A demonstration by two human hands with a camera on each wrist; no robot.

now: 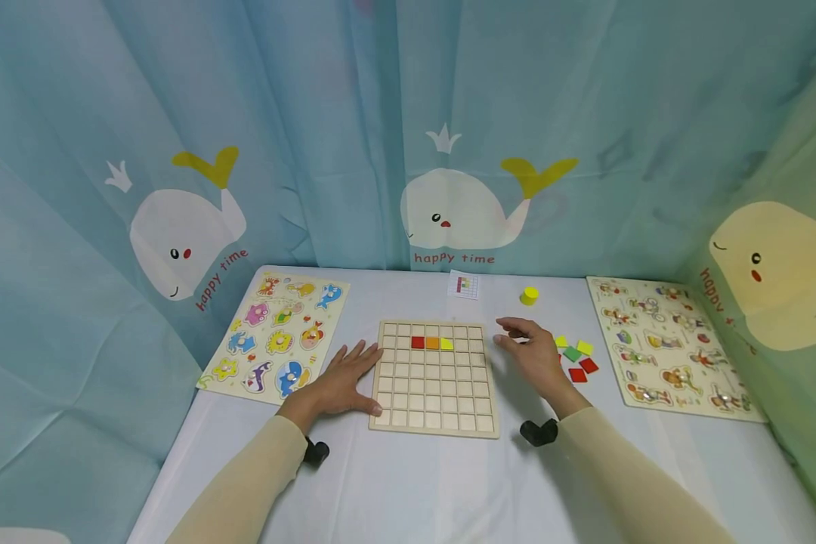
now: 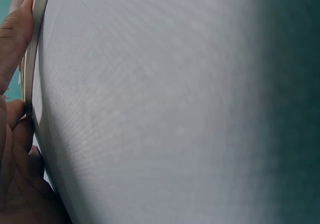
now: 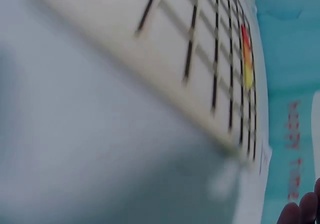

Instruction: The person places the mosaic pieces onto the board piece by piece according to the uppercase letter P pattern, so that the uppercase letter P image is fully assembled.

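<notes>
A square wooden grid board (image 1: 434, 385) lies in the middle of the table. A red tile (image 1: 418, 342), an orange tile (image 1: 432, 343) and a yellow tile (image 1: 446, 344) sit side by side in its second row from the far edge. At the board's left edge rests my left hand (image 1: 340, 383), fingers spread and thumb near the lower left corner. My right hand (image 1: 533, 355) hovers off the board's right side, fingers loosely bent and apart from the thumb; no held thing shows. Only fingertips (image 3: 300, 209) appear in the right wrist view.
Loose red, green and yellow tiles (image 1: 578, 375) lie right of my right hand. Behind are a small pattern card (image 1: 464, 285) and a yellow cylinder (image 1: 530, 295). Picture puzzle boards stand flat at left (image 1: 272, 332) and right (image 1: 673, 347). A curtain (image 1: 353, 151) hangs behind the table.
</notes>
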